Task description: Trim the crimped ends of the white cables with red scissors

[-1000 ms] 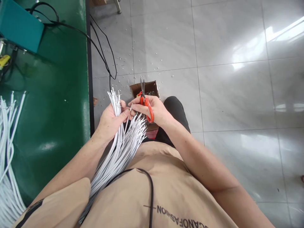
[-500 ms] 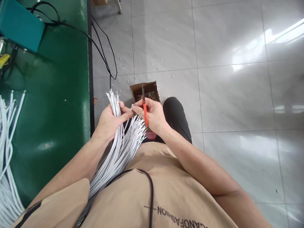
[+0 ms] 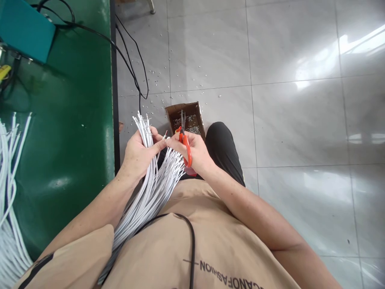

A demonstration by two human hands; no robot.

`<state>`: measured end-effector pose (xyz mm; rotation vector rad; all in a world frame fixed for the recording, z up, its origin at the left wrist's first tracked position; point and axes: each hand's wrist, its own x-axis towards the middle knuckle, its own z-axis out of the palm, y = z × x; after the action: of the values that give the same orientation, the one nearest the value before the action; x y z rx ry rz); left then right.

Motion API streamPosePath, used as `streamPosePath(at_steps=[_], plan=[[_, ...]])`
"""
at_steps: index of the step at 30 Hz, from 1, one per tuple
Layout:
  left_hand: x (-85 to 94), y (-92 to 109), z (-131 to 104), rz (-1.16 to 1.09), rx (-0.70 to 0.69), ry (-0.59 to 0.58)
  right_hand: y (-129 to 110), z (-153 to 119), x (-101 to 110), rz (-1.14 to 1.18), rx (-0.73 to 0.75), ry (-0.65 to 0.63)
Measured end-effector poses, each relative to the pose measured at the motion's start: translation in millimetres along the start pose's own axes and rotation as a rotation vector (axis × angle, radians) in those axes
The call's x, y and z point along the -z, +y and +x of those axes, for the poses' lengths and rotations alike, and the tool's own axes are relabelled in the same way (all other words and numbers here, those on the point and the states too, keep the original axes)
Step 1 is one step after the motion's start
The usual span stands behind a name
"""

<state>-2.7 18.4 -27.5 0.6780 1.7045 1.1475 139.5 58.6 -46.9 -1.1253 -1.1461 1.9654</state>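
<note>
Right by the edge of the table (image 3: 75, 140), the left hand (image 3: 137, 154) gripped one wire bundle (image 3: 153, 188) beside the shirt (image 3: 225, 241) reading "FASHION", the right hand (image 3: 197, 151) clutched one pair of scissors (image 3: 188, 149) near one box (image 3: 193, 108), a second bundle (image 3: 9, 200) lay tableside, and floor (image 3: 294, 132) stretched broadly rightward!

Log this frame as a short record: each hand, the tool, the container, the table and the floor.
Left hand: the left hand grips a bunch of white cables, ends up
Right hand: the right hand holds orange-handled scissors; its fingertips are close to the left hand's, near one cable end
Scissor blades: pointing away from the person
Container: cardboard box, open, small bits inside
Table: green table, at left, bearing a teal unit and more white cables
Floor: grey tiles, bits scattered near the box
</note>
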Motion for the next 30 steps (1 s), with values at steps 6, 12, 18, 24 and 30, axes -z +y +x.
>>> streamPosePath(at_steps=[6,12,18,24,30], plan=[[-3.0,6,-2,-0.054,0.029,-0.029,3,6,6,-0.131,0.078,0.155],[-1.2,3,0,-0.044,0.038,-0.088,1,7,7,-0.235,0.083,0.095],[-1.0,2,1,-0.021,0.011,-0.077,5,4,16,-0.893,0.218,0.059],[-0.9,2,0,-0.038,0.033,-0.084,3,3,28,-1.345,0.403,0.026],[1.4,2,1,0.014,0.06,-0.097,-6,8,33,-1.515,0.468,-0.005]])
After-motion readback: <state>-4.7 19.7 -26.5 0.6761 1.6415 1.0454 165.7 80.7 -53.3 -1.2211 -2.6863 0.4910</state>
